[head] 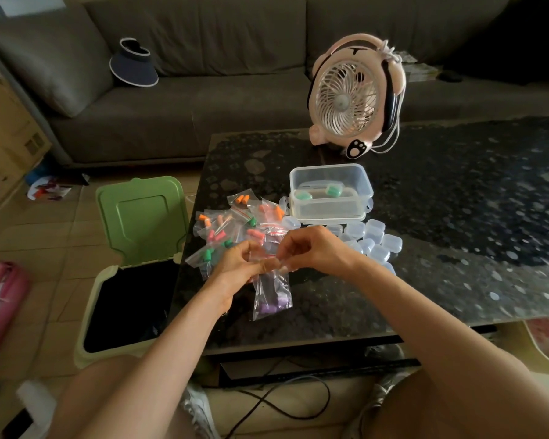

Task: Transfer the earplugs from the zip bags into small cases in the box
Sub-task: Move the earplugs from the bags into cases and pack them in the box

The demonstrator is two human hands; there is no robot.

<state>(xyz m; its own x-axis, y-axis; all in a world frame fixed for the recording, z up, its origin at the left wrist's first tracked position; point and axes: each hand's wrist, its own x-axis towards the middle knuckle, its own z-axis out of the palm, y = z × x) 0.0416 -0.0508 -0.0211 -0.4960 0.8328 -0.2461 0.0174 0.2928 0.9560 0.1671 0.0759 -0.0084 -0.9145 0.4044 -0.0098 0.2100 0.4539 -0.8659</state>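
Purple earplugs sit at the bottom of a clear zip bag hanging over the table. The left hand and right hand each pinch the bag's top. Small cases lie just behind, touching the box.

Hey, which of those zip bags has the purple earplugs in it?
The zip bag that the left hand and right hand pinch at its top. The piled bags behind it hold orange, pink or green ones.
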